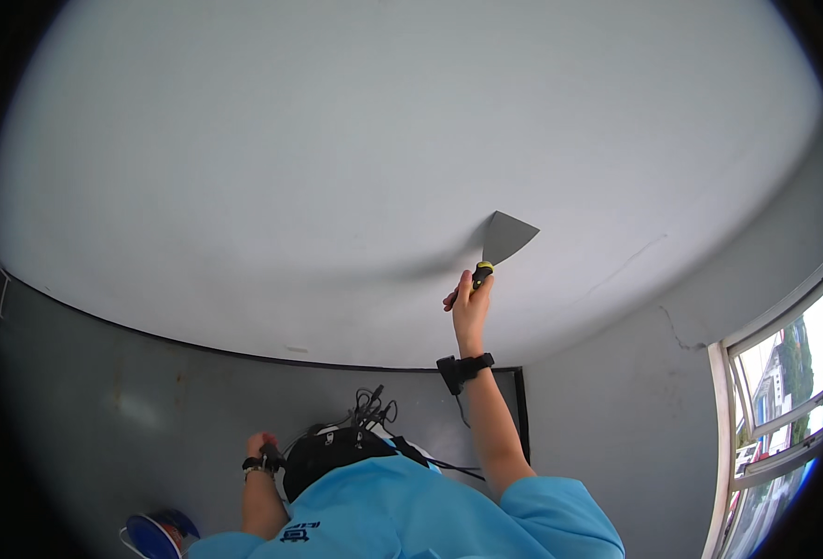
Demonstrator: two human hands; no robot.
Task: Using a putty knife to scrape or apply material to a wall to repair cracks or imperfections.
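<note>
My right hand (471,303), raised in front of me, is closed around the dark handle of a putty knife (508,238) with a yellow-green band. Its wide grey blade points up at the white wall (337,168) and casts a soft shadow to the left. Whether the blade's edge touches the wall is hard to make out. Low at my left side, my left hand (261,444) hangs beside a black waist bag (327,456); its fingers are too small and partly hidden to read. Black devices are strapped to both wrists.
A blue bucket (153,538) with a pale handle stands on the grey floor (150,401) at lower left. Loose black cables (371,408) stick up by the bag. Dark skirting (216,352) edges the wall's foot. At right are a wall crack (677,331) and a window (784,373).
</note>
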